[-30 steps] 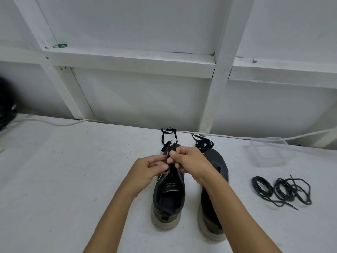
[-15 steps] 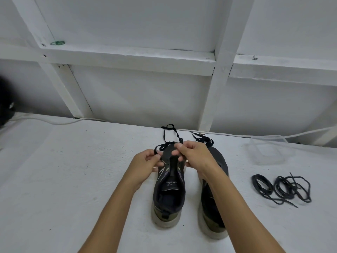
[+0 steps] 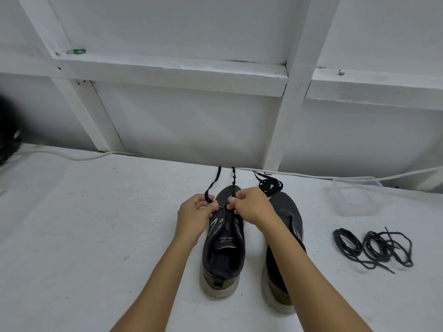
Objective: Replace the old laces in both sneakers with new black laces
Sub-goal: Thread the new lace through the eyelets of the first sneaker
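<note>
Lace ends now pulled straight toward wall, loops gone. My left hand [image 3: 195,213] and right hand [image 3: 249,207] pinch lace [image 3: 211,185] over left sneaker [image 3: 223,250], mid-surface [image 3: 84,236]; open room leftward.

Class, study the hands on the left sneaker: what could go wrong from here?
1. The left hand and right hand each pinch a lace end; uneven pulling could leave one end short.
2. The loose laces lying nearby on the floor could be mixed up with the lace in use.
</note>
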Demonstrator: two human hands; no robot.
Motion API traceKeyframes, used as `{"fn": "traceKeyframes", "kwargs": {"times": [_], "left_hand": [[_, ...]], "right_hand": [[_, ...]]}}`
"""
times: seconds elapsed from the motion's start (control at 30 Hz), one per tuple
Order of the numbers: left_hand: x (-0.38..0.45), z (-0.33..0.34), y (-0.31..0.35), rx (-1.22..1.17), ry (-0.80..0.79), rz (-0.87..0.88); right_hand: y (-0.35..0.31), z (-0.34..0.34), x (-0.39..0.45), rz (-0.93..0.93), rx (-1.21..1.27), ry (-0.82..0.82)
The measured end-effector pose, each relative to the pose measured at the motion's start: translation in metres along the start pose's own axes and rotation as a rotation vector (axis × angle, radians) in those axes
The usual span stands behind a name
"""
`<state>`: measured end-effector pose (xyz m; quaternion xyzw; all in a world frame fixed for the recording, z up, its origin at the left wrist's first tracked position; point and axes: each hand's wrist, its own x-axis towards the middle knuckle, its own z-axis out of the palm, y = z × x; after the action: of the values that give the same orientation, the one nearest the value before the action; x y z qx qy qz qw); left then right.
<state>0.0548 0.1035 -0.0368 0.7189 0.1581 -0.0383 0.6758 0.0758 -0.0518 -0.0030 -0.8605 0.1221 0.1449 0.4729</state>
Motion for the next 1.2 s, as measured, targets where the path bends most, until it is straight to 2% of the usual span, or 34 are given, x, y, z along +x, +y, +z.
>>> {"fn": "traceKeyframes", "kwargs": {"times": [0.17, 0.53, 0.63, 0.77, 0.87, 1.03, 1.1, 1.2], "left_hand": [[-0.002, 0.001, -0.001, 0.183, 0.055, 0.071], [-0.003, 0.01, -0.003, 0.374, 0.064, 0.237], [-0.006, 0.013, 0.001, 0.492, 0.07, 0.237], [-0.007, 0.016, 0.012, 0.671, -0.031, 0.233], [-0.007, 0.02, 0.023, 0.812, -0.089, 0.209], [-0.001, 0.023, 0.03, 0.871, -0.077, 0.182], [0.002, 0.022, 0.03, 0.917, -0.117, 0.193], [0.008, 0.022, 0.031, 1.005, -0.188, 0.23]], "right_hand": [[0.003, 0.004, 0.0, 0.013, 0.039, -0.002], [0.009, 0.007, -0.001, 0.024, 0.135, -0.043], [0.007, 0.005, -0.004, 0.088, 0.311, -0.028], [0.01, 0.002, -0.009, 0.198, 0.576, 0.006], [0.01, 0.006, -0.01, 0.22, 0.639, 0.09], [0.018, 0.019, -0.012, 0.159, 0.655, 0.41], [0.02, 0.025, -0.017, 0.162, 0.706, 0.449], [0.021, 0.03, -0.022, 0.199, 0.966, 0.443]]}}
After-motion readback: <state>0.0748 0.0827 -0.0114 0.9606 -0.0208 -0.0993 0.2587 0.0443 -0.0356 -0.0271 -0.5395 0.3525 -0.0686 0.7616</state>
